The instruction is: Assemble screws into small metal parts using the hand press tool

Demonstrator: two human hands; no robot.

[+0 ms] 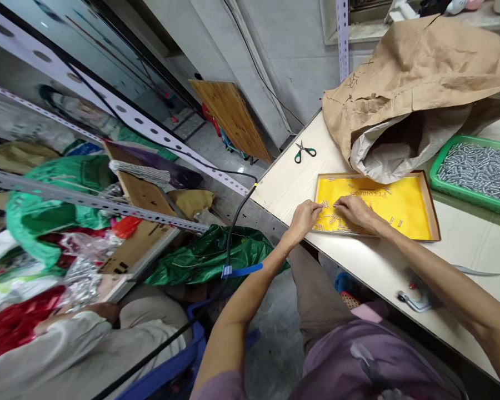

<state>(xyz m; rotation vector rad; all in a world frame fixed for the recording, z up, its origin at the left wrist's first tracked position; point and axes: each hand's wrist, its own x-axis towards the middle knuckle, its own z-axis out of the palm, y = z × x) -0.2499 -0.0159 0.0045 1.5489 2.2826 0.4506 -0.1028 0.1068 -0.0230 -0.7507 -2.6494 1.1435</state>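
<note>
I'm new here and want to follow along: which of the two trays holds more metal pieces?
The green tray on the right: metal pieces fill it, while the yellow-bottomed tray has only a scattering.

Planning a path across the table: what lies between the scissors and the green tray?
In the head view, the brown paper sack, mouth open, lies between the scissors and the green tray.

A pale table [281,180] stands at right. On it lie scissors [301,149] near the middle, a flat yellow box [431,214] right of them, a brown bag [425,69] upper right, a green tray [470,202] far right and a thin metal piece [477,271] lower right.
</note>
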